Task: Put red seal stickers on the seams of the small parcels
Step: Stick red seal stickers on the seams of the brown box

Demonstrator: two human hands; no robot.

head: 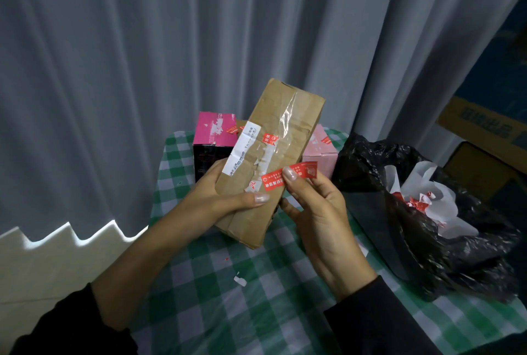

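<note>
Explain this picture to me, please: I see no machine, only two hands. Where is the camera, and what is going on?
There is no machine here: a person works with bare hands, and the one camera sits on their head, looking forward and down. The left hand grips a brown paper parcel, lifted above a table with a green checked cloth. The right hand pinches a red sticker at the parcel's edge. Behind the parcel stand a dark pink box and a pale pink box, each bearing a red sticker. To the right lies a black bag holding white paper scraps. A grey curtain hangs behind.
</note>
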